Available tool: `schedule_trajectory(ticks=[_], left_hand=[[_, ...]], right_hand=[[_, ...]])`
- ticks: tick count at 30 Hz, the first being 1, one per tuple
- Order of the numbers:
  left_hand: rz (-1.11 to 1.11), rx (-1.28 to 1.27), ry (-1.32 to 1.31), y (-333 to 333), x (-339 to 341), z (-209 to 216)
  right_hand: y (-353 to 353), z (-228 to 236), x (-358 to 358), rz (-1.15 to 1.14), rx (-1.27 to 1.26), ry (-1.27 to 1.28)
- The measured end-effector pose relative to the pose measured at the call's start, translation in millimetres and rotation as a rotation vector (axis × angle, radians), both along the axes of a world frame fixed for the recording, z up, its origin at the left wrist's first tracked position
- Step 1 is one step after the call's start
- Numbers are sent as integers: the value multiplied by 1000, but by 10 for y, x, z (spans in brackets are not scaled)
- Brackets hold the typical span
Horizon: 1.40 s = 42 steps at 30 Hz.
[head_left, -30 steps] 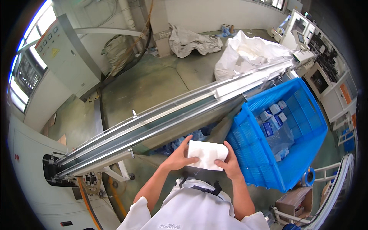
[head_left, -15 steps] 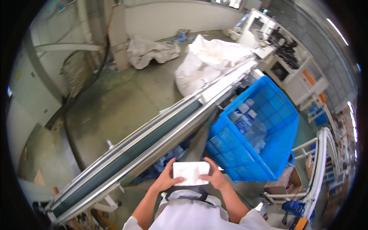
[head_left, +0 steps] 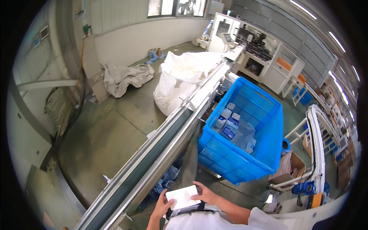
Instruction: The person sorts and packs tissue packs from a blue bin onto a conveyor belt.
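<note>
White flat packet [head_left: 182, 197] held near the chest, long axis left to right; left hand [head_left: 161, 207] gripping its left end, right hand [head_left: 207, 196] apparently closed on its right edge, blue crate [head_left: 268, 130] far right.

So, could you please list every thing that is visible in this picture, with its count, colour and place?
white packet: one, white, held between both hands, bottom centre
conveyor: one, grey with dark belt, diagonal across the middle
crate: one, blue, right of conveyor, holding small blue and white packs
big sack: one, white, floor beyond conveyor
crumpled sheet: one, grey-white, by far wall
cardboard box: one, brown, right of crate
left hand: one, on packet's left edge
right hand: one, on packet's right edge
</note>
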<state>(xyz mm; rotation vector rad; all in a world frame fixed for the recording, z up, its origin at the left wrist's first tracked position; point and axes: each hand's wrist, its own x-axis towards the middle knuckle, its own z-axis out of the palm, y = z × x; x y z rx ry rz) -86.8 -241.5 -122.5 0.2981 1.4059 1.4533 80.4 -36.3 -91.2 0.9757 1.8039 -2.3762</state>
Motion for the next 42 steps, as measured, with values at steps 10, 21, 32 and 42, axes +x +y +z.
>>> schedule_trajectory(ticks=[10,21,32,42], left_hand=[[259,-34,-31,133,-53,-20],[169,271,-543,361,-43,202],[-81,170,-122,803,21,27],[214,-169,-314,1227,165,310]], right_hand=[[58,220,-143,79,254,27],[172,120,-38,-25,7,145],[634,337,134,9,283,99],[3281,1725,235,110,841,64]])
